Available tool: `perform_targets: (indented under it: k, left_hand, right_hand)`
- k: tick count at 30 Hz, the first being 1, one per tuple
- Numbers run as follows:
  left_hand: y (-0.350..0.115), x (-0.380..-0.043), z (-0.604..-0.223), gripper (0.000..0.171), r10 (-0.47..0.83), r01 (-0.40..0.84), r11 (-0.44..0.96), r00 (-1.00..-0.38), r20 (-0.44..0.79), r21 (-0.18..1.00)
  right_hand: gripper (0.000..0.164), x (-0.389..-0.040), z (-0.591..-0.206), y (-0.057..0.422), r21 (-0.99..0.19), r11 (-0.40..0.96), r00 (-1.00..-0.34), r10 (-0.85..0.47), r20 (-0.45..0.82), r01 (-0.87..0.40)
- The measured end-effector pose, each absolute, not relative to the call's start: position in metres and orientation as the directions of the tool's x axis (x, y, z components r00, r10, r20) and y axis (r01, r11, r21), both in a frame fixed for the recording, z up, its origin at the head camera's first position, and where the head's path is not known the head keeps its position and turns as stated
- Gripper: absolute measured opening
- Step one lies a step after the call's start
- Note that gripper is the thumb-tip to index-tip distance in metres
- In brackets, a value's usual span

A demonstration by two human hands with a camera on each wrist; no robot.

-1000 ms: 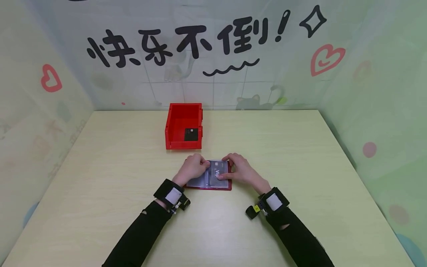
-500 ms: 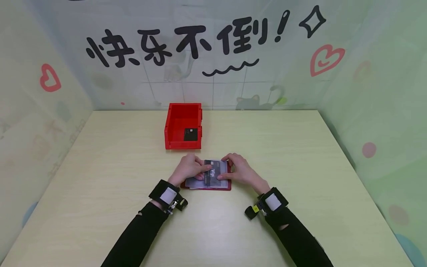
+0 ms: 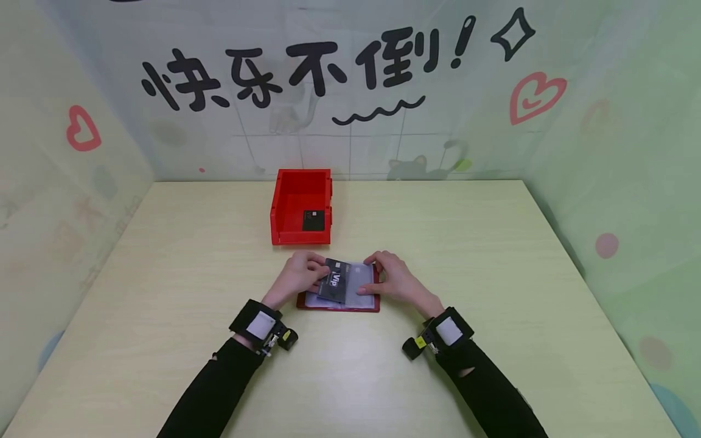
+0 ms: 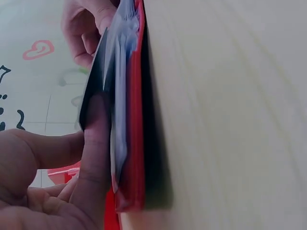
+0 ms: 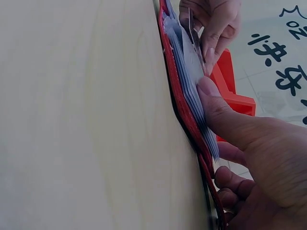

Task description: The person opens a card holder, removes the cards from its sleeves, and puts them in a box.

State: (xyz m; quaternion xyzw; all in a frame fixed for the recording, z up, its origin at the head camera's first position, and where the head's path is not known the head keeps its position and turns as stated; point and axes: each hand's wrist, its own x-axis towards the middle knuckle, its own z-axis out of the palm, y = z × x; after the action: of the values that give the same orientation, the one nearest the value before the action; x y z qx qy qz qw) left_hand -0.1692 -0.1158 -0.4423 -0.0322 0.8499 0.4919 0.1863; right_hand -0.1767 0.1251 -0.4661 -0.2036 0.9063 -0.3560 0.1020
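A dark card printed "VIP" (image 3: 335, 281) is pinched between the thumb and fingers of my left hand (image 3: 298, 277). It lies tilted over the left half of an open red card holder (image 3: 378, 304) with clear plastic sleeves (image 3: 361, 280). In the left wrist view the card (image 4: 93, 81) stands at a slant off the sleeves, held between thumb and finger. My right hand (image 3: 397, 280) grips the holder's right edge. The right wrist view shows its thumb (image 5: 211, 91) pressing on the stacked sleeves, with the other fingers by the red cover (image 5: 180, 100).
A red bin (image 3: 277, 213) stands on the light wooden table (image 3: 465, 243) behind the holder. One black card (image 3: 314, 220) lies inside it. A printed backdrop (image 3: 219, 140) encloses the table at the back and sides.
The VIP card has come out of the right-hand sleeve and moved left, now tilted in my left hand. My right hand has stayed in place on the holder.
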Motion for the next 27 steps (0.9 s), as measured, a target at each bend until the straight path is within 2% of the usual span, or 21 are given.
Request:
perform_targets:
  k: [13,27]
  left_hand:
    - [-0.132,-0.172,-0.433,0.037,0.11,-0.201,0.497,-0.95,-0.292,0.844]
    - [-0.146,-0.185,-0.426,0.046,0.038,-0.179,0.354,-0.978,-0.206,0.918]
  right_hand:
    - [0.061,-0.177,-0.466,0.126,-0.69,0.659,-0.898,-0.439,-0.031,-0.299]
    - [0.062,-0.175,-0.467,0.127,-0.691,0.66,-0.898,-0.439,-0.036,-0.295]
